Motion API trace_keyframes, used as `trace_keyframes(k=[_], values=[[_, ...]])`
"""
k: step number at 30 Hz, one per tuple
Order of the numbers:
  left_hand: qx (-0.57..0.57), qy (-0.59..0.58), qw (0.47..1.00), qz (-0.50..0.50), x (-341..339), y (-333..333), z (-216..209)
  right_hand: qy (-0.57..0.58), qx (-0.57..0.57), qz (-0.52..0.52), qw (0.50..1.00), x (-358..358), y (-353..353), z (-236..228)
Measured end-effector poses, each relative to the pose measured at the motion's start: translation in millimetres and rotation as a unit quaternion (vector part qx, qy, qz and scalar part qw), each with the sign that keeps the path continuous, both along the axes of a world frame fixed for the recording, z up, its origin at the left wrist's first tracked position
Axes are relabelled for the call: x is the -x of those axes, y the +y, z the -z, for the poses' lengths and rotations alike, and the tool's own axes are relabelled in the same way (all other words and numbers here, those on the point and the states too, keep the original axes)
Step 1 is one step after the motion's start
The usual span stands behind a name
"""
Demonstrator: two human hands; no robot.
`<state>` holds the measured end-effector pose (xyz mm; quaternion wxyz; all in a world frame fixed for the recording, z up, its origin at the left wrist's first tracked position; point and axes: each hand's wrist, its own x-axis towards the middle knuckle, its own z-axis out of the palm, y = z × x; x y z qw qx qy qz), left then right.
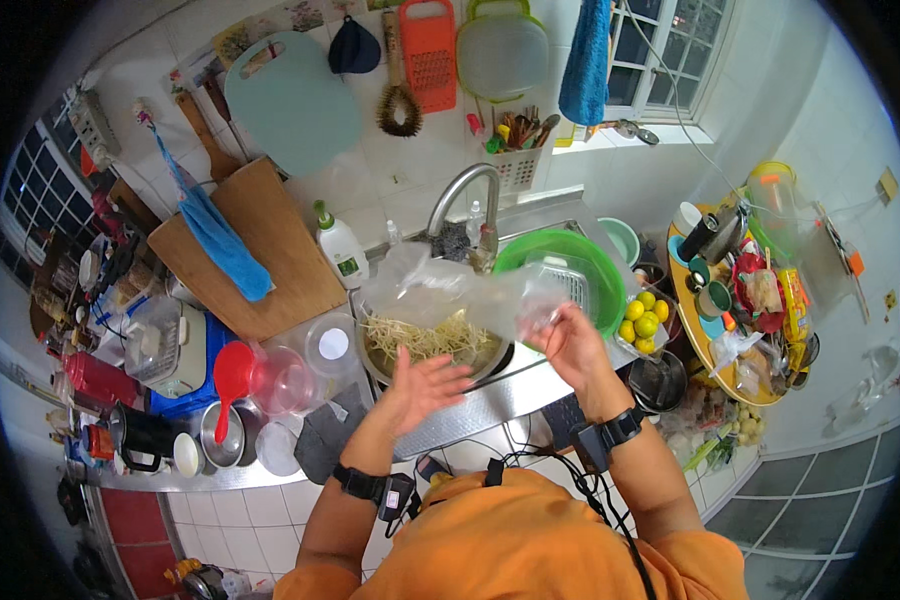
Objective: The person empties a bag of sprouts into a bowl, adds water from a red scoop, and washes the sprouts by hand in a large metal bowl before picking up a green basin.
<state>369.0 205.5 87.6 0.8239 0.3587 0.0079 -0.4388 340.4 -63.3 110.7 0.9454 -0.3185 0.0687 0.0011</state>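
Observation:
A pile of bean sprouts (425, 338) lies in a round metal basin (375, 362) at the sink. Over its far side spreads a crumpled clear plastic bag (425, 285), stretching right toward my right hand (575, 350). That hand pinches the bag's end, which looks blurred. Palm turned toward the basin, my left hand (422, 390) hovers at its near rim with fingers stretched out and nothing in them. Just beyond the bag stands the curved faucet (462, 190). To the right, a green basin (560, 245) holds a pale slotted basket (562, 278).
Yellow citrus fruits (645, 318) sit right of the green basin. A white pump bottle (342, 245) and a wooden cutting board (225, 255) stand left of the faucet. Clear plastic tubs (282, 380) and a red ladle (235, 372) crowd the left counter. A loaded wooden table (705, 345) stands far right.

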Motion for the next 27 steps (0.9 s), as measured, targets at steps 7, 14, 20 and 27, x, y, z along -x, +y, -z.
trace_keyframes(k=[7, 14, 20, 27], values=[[-0.040, 0.048, 0.997, 0.049, 24, -87, -24, 0.013, 0.378, -0.346, 0.859, 78, -19, 61], [-0.164, -0.212, 0.963, -0.036, 54, -161, 55, 0.062, 0.333, -0.137, 0.931, 127, -34, 74], [-0.175, -0.199, 0.944, 0.198, 72, -199, 54, 0.129, 0.261, 0.223, 0.930, 191, -93, 141], [-0.295, -0.090, 0.943, 0.121, 52, -100, 82, 0.253, -0.130, 0.430, 0.857, 278, -207, 192]])
